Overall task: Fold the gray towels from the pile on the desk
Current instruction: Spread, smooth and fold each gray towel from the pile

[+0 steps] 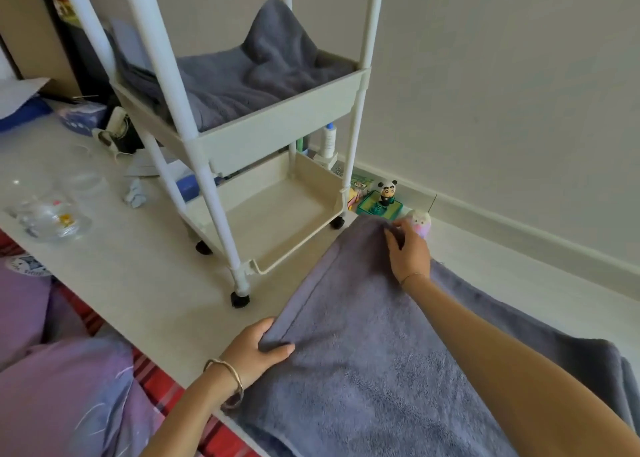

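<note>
Gray terry cloth is covering the near right part of the pale desk [138, 276]: one gray towel [363, 370] is lying spread out there, its right side sagging over the desk's right end and its left hem running from near to far. The left hand [256, 349] is gripping the near corner of that hem, thumb pressing on top and the other fingers curling underneath, so the cloth is being pinched between them. The right hand [408, 256] is reaching to the far corner of the same hem and pinching it with thumb and fingertips, though the tips are partly sinking into the pile of the fabric and cannot be read exactly. Just beyond that hand a small pastel toy [420, 223] and a panda figurine [387, 193] are standing against the wall. To the far left a white cart [277, 134] is standing on the desk, its upper tray holding the pile [242, 79] of unfolded towels waiting their turn. Judging by the two-corner grip, the first fold of this towel is being set up. The next move is probably calling for both corners to be lifted together and carried rightward over the cloth to meet the opposite hem, keeping the edge taut and clear of the toys.
</note>
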The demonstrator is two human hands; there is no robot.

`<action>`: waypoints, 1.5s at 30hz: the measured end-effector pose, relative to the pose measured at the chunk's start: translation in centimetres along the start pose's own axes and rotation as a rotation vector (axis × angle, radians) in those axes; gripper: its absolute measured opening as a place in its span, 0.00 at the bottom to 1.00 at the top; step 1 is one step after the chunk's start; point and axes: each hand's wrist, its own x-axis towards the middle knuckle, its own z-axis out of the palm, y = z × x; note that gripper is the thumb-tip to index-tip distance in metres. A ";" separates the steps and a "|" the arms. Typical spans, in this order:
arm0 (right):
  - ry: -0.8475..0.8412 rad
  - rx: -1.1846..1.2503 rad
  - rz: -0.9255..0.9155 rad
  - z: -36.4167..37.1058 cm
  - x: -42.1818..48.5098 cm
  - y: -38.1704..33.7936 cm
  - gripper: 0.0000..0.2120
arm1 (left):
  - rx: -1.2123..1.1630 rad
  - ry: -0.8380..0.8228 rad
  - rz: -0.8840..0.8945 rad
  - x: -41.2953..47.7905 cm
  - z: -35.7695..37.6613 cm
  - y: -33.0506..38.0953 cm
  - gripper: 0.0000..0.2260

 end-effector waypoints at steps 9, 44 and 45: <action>-0.236 -0.466 -0.069 2.8 1.9 0.4 0.11 | 0.304 0.231 -0.024 0.5 0.5 -2.8 0.13; -0.180 -0.689 0.252 -13.7 -19.8 15.3 0.33 | 0.913 -0.008 0.259 -0.2 20.1 3.1 0.26; -0.179 -0.694 0.272 -14.9 -20.0 16.4 0.30 | 0.919 -0.025 0.268 -0.3 21.2 3.8 0.25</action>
